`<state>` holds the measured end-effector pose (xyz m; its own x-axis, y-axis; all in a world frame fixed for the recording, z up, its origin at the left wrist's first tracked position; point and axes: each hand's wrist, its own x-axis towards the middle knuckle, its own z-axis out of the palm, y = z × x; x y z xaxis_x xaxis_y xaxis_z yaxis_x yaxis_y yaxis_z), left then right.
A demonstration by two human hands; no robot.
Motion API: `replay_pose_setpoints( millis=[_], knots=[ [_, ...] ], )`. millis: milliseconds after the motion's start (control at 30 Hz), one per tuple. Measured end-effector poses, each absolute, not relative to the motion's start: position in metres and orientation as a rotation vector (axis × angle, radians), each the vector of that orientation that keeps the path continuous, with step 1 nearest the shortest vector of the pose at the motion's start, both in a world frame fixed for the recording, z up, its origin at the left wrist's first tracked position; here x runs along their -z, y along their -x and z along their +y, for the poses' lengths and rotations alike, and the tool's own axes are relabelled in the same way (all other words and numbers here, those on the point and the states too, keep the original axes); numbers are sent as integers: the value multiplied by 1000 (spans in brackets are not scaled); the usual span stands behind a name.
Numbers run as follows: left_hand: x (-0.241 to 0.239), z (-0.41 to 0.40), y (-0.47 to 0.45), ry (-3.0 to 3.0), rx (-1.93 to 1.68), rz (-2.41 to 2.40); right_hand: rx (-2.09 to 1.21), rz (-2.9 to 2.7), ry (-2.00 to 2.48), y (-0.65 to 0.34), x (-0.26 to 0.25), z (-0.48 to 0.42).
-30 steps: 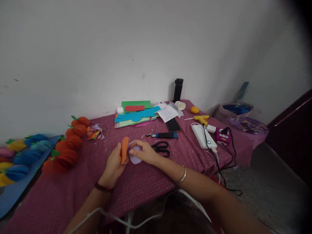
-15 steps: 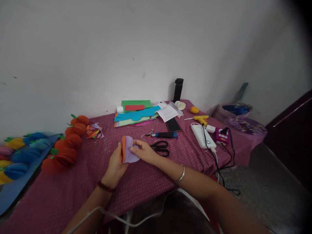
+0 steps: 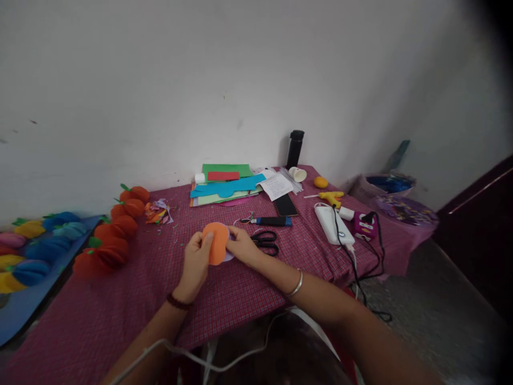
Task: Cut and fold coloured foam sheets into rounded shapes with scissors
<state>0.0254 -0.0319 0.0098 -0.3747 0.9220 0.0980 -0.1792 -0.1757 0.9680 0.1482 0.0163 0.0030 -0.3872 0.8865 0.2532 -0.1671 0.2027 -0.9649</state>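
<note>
Between my two hands is a small stack of rounded paper cutouts, an orange paper piece (image 3: 217,246) facing me and a lilac paper piece (image 3: 229,255) peeking out behind it. My left hand (image 3: 196,259) pinches the left edge, its thumb lying on the orange face. On the right edge, my right hand (image 3: 242,247) grips the same stack; some of its fingers are hidden behind the paper. Black-handled scissors (image 3: 266,242) lie just right of my right hand, and a black-and-blue cutter (image 3: 273,221) rests behind them.
Orange paper pumpkins (image 3: 114,240) line the table's left side, near paper scraps (image 3: 159,212). Coloured sheets (image 3: 224,187), a phone (image 3: 285,205) and a black bottle (image 3: 295,149) stand behind. A yellow glue gun (image 3: 332,198), white power bank (image 3: 333,224) and corded purple adapter (image 3: 365,225) are at right.
The orange piece has turned from edge-on to facing me and now covers most of the lilac one. My left thumb has come onto its front. The view has shifted slightly.
</note>
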Motion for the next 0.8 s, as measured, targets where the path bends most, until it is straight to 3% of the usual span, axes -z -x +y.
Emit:
replay_pose_setpoints(
  millis=[333, 800],
  knots=[
    [-30, -32, 8, -1029, -1770, 1410, -1198, -1318, 862, -173, -16, 39],
    [-31, -13, 79, -1326, -1432, 2005, -1509, -1202, 746, -170, -13, 38]
  ],
)
